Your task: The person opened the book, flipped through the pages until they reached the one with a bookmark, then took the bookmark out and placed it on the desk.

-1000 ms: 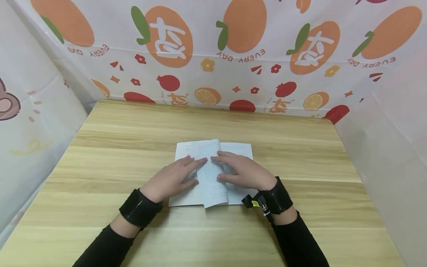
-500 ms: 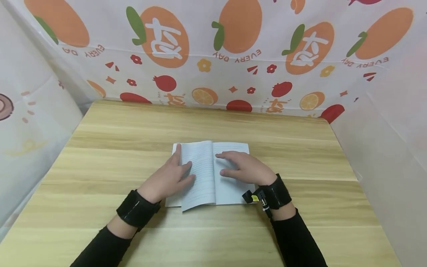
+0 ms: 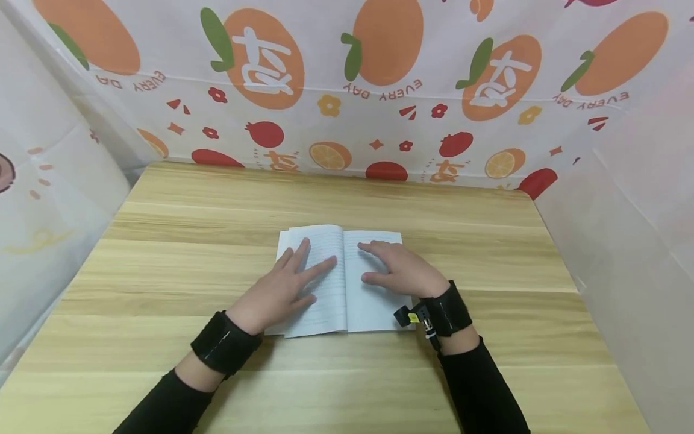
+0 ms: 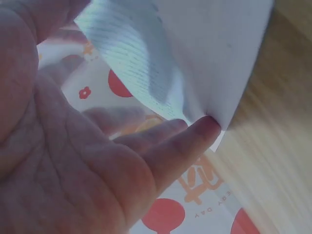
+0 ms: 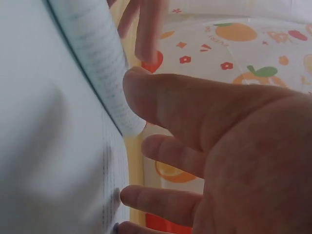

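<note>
An open notebook with ruled white pages lies at the middle of the table. Over its left page my left hand is spread, fingers apart, the index finger reaching toward the fold. The left wrist view shows fingertips of the left hand right at the page's outer edge, where a second leaf shows beneath. Above the right page my right hand is held with fingers extended and thumb apart. In the right wrist view its fingertips come close to the paper, and the left page bulges up beside the fold.
Wood-grain table surrounds the notebook on all sides. A white curtain printed with fruit hangs at the table's back edge. Both wrists wear black bands, and a small camera sits on the right one.
A leaf that stood near the fold has swung over to the left and now lies flatter there. My left hand moved outward with it, then spread over it; my right hand shifted slightly right.
</note>
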Demonstrator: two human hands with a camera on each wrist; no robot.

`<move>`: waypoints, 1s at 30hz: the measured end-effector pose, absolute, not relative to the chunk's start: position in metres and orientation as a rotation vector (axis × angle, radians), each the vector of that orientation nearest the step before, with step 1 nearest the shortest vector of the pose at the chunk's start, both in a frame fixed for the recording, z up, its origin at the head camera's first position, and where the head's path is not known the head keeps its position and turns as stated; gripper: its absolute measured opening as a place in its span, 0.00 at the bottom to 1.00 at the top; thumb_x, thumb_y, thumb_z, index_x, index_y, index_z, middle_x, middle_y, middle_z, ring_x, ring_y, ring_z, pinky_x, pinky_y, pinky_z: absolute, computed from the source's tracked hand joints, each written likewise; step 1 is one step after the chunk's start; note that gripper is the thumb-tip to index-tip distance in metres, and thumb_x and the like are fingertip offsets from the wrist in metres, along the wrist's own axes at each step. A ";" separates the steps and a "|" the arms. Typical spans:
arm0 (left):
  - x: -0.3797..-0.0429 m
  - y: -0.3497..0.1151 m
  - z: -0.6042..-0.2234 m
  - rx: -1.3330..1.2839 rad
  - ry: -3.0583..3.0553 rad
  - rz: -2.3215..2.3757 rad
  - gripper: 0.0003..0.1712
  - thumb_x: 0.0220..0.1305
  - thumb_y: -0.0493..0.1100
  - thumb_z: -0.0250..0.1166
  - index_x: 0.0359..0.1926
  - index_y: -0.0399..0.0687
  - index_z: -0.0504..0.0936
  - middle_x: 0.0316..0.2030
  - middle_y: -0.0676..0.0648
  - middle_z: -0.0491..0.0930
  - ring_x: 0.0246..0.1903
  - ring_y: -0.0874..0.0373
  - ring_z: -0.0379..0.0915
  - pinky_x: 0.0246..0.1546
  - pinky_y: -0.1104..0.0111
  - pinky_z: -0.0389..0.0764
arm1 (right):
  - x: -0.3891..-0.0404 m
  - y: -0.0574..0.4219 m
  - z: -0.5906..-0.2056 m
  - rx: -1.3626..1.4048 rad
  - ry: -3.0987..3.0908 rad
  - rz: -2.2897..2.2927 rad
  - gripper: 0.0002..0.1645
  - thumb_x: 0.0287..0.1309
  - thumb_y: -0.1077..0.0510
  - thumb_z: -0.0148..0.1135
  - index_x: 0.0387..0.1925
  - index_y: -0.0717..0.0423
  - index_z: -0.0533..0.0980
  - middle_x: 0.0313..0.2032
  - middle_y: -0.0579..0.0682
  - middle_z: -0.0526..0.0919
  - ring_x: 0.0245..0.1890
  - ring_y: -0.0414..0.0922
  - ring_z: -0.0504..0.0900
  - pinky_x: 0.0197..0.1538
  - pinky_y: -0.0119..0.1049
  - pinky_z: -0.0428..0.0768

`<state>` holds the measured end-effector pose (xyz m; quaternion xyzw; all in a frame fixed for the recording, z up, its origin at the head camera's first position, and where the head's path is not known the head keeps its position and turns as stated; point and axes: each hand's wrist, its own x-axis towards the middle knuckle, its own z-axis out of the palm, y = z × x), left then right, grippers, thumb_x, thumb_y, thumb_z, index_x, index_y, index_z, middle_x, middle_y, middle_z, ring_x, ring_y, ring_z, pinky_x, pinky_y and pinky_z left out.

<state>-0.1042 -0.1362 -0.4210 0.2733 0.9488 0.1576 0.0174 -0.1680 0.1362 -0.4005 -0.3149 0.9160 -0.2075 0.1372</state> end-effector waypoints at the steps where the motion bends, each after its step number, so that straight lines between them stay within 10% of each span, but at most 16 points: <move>1: -0.104 -0.137 -0.421 0.869 2.952 0.482 0.38 0.59 0.47 0.67 0.69 0.61 0.63 0.69 0.32 0.49 0.61 0.28 0.51 0.49 0.45 0.72 | -0.169 0.136 -0.401 -0.902 2.659 -0.590 0.39 0.58 0.41 0.62 0.68 0.47 0.64 0.64 0.45 0.68 0.64 0.40 0.62 0.63 0.41 0.63; 10: -0.104 -0.138 -0.423 0.881 2.952 0.449 0.27 0.63 0.54 0.62 0.62 0.55 0.74 0.69 0.36 0.53 0.64 0.32 0.47 0.56 0.35 0.57 | -0.171 0.136 -0.403 -0.811 2.715 -0.528 0.40 0.56 0.41 0.64 0.68 0.47 0.64 0.66 0.52 0.65 0.66 0.48 0.59 0.64 0.48 0.63; 30: -0.109 -0.140 -0.424 0.940 2.919 0.536 0.31 0.59 0.55 0.65 0.62 0.51 0.74 0.65 0.36 0.63 0.63 0.35 0.55 0.60 0.44 0.61 | -0.175 0.137 -0.411 -0.673 2.717 -0.394 0.50 0.50 0.41 0.68 0.71 0.47 0.58 0.68 0.61 0.59 0.68 0.57 0.52 0.64 0.55 0.60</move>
